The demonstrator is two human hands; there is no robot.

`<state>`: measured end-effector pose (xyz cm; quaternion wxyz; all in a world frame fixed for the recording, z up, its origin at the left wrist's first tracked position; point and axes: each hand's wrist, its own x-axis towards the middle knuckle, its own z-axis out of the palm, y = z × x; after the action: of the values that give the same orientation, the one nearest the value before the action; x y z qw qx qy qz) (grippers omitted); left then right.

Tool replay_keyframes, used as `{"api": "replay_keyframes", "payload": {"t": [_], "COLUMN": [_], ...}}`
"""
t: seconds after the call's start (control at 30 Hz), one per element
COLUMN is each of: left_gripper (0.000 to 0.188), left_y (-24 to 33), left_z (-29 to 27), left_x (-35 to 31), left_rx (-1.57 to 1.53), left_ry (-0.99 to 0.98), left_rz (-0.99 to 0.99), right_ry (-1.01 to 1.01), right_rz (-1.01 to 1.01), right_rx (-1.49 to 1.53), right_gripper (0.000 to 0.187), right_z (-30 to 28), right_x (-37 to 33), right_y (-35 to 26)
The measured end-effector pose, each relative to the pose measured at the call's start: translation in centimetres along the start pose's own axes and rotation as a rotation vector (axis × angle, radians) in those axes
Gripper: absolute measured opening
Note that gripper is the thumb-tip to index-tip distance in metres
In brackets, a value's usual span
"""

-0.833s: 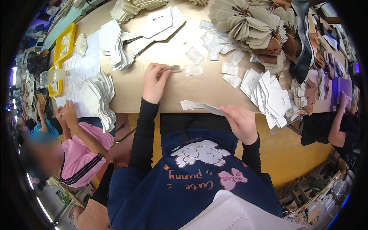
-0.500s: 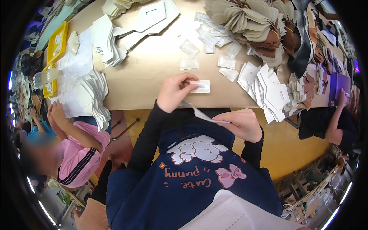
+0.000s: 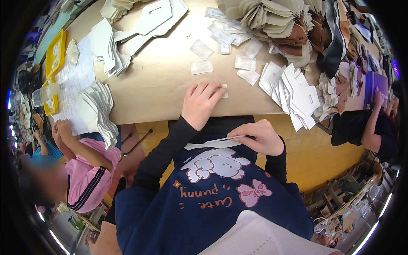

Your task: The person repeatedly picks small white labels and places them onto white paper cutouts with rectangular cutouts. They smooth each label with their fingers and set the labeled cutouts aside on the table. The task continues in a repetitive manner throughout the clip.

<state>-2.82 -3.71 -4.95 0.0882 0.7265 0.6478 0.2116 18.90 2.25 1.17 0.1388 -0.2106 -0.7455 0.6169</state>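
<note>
My left hand (image 3: pixel 200 104) rests on the table with its fingers stretched side by side, palm down. They cover most of a small pale rectangular piece (image 3: pixel 225 92), of which only the right end shows. Nearer to me, my right hand (image 3: pixel 264 138) pinches a thin white sheet piece (image 3: pixel 212 144) between thumb and fingers. That piece is seen almost edge-on, in front of the dark blue apron. Beyond my left hand lie several small translucent packets (image 3: pixel 202 66), and more are heaped farther back.
White cut pieces (image 3: pixel 293 95) are fanned out at the right, with bundled beige and brown pieces (image 3: pixel 272 21) behind. More white stacks (image 3: pixel 95 108) and yellow trays (image 3: pixel 55 53) stand at the left. A person in a pink sleeve (image 3: pixel 95 170) sits left; another person's arm (image 3: pixel 372 121) is at right.
My left hand has gone from pinching the small piece to lying flat over it. My right hand has drawn the white sheet piece slightly toward me and left. The view has shifted slightly.
</note>
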Motion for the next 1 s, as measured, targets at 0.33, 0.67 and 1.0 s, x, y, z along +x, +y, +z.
{"api": "replay_keyframes", "payload": {"t": [0.33, 0.67, 1.0], "left_gripper": [0.053, 0.036, 0.043], "left_y": [-0.2, -1.9, 0.7], "left_z": [0.9, -9.3, -4.0], "left_x": [-1.6, -2.9, -2.3], "left_rx": [0.025, -0.886, -1.092], "left_ry": [-0.024, -0.212, 0.089], "left_rz": [0.018, -0.492, -0.728], "right_ry": [-0.051, 0.239, 0.626], "right_rz": [-0.006, 0.142, 0.283], "right_rx": [-0.008, 0.065, 0.557], "right_gripper": [0.016, 0.024, 0.023], "right_z": [-0.2, 0.9, 2.9], "right_x": [0.7, 1.0, 4.3], "right_y": [-0.3, 0.5, 0.9]}}
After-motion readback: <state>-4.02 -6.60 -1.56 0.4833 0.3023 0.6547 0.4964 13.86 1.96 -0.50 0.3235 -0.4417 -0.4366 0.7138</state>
